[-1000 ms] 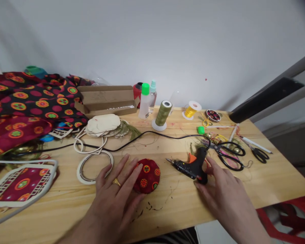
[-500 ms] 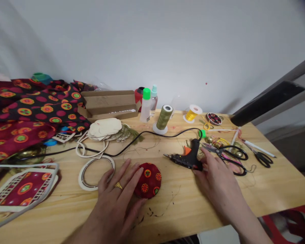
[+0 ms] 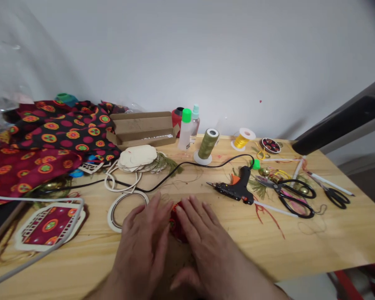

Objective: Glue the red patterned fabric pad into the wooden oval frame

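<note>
A round piece covered in dark red patterned fabric [image 3: 174, 225] lies on the table, mostly hidden by my hands. My right hand [image 3: 202, 233] rests over its right side with the fingers stretched out flat. At its left edge is my left hand [image 3: 142, 237], fingers extended and slightly apart. Just left of that hand lies a cream ring [image 3: 113, 212]. A black hot glue gun [image 3: 234, 189] with an orange trigger lies on its side to the right, a white glue stick [image 3: 276, 208] protruding from its back.
Black-handled scissors [image 3: 295, 196] and a smaller pair [image 3: 335, 198] lie at the right. Behind stand an olive thread spool [image 3: 208, 143], a green-capped bottle [image 3: 185, 131] and an open cardboard box [image 3: 142, 127]. Patterned fabric [image 3: 71, 129] is heaped at the left, near a decorated panel [image 3: 49, 225].
My right hand has left the glue gun and moved left onto the round fabric piece. My left hand stays beside that piece. The view has shifted slightly.
</note>
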### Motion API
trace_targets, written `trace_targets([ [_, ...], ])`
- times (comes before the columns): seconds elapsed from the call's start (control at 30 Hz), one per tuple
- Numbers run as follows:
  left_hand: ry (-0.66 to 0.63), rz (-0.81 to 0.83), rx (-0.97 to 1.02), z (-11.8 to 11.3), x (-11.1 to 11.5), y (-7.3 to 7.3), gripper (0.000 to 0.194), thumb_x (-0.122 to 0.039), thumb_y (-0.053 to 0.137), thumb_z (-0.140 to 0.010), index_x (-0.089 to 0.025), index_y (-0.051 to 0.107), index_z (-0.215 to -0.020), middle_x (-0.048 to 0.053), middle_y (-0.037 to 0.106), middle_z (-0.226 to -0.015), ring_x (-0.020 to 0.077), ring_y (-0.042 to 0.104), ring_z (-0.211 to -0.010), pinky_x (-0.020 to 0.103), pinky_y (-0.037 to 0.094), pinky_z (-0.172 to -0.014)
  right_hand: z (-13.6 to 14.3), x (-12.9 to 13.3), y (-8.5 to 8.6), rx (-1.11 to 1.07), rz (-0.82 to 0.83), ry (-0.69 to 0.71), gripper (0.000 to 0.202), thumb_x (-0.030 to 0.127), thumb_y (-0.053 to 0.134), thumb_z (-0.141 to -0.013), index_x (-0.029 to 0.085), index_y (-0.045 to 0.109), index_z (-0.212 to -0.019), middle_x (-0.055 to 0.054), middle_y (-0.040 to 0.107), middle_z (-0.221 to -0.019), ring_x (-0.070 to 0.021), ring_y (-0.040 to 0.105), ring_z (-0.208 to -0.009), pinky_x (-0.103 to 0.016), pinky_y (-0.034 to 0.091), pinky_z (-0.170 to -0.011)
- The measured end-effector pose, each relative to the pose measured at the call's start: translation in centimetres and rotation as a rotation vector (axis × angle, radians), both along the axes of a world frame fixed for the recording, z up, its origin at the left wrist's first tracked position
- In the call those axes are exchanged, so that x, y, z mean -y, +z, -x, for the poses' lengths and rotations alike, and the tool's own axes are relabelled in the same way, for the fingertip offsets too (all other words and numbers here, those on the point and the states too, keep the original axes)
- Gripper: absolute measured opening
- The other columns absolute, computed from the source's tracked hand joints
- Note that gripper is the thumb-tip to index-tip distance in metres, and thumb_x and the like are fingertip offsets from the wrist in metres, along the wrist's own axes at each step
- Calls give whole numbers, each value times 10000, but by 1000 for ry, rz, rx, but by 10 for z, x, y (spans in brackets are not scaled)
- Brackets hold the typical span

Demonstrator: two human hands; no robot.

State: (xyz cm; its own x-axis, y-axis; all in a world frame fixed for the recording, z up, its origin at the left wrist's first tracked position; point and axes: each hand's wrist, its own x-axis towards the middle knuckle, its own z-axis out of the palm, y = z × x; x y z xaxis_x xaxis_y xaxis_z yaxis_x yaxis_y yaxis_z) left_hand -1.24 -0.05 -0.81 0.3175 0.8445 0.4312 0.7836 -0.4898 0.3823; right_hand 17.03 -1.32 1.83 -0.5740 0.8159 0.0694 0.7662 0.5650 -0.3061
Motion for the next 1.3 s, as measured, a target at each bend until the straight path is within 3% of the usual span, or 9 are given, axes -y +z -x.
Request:
trace_targets([
  [0.17, 84, 56, 164, 2, 3, 11, 570, -77, 407, -860, -233, 305, -1399, 81, 378, -1432, 247, 305, -1342, 400, 314, -1053, 9, -14, 14, -5, 70, 88, 916, 655, 468, -799, 18, 253, -1422, -195, 167, -1512, -296, 95, -1405, -468, 176, -1138],
  [0.3, 77, 37, 197, 2, 3, 16, 561, -68, 423, -846, -208, 339, -1383, 83, 367, -1429, 244, 313, -1335, 385, 283, -1079, 13, -22, 17, 29, 115, 111, 891, 657, 413, -825, 16, 249, -1422, -205, 162, -1512, -309, 70, -1405, -498, 145, -1134],
  [0.7, 30, 76, 211, 6, 2, 12, 559, -71, 404, -848, -234, 337, -1379, 69, 364, -1443, 250, 348, -1314, 412, 298, -1077, 19, -24, 9, 53, 144, 96, 897, 655, 472, -795, 42, 272, -1419, -210, 172, -1510, -315, 79, -1405, -519, 150, -1126],
  [0.83, 32, 72, 238, 5, 2, 13, 564, -50, 401, -856, -225, 325, -1386, 65, 365, -1444, 225, 331, -1327, 380, 281, -1087, 9, -23, 12, -12, 136, 109, 980, 699, 455, -772, 52, 169, -1450, -195, 113, -1526, -315, 18, -1407, -538, 129, -1124],
  [0.93, 31, 56, 211, 4, 2, 12, 556, -39, 398, -861, -225, 333, -1381, 76, 378, -1444, 221, 342, -1322, 397, 289, -1071, -8, -18, 12, -136, 40, -7, 1035, 719, 419, -772, 52, 34, -1464, -199, 40, -1535, -323, -13, -1405, -569, 129, -1111],
  [1.03, 3, 11, 149, 3, -1, 9, 536, -65, 440, -860, -197, 336, -1369, 95, 553, -1308, 231, 355, -1312, 432, 304, -1036, -21, -13, 7, -187, -14, -165, 791, 507, 417, -904, 87, 57, -1469, -179, 105, -1535, -287, 57, -1411, -554, 219, -1099],
  [1.17, -40, -21, -27, -3, -6, 4, 487, -136, 497, -865, -154, 364, -1334, 126, 645, -1210, 294, 308, -1345, 497, 327, -973, -26, -10, -4, -176, -13, -122, 481, 142, 388, -925, 156, 341, -1403, -114, 406, -1437, -225, 242, -1381, -507, 308, -1089],
  [1.3, -66, 16, -140, -8, -7, 2, 481, -162, 511, -869, -126, 373, -1328, 145, 628, -1241, 332, 237, -1376, 522, 319, -965, -28, -10, -10, -244, -12, -105, 425, 150, 441, -919, 141, 442, -1343, -112, 501, -1366, -224, 317, -1351, -475, 363, -1071],
])
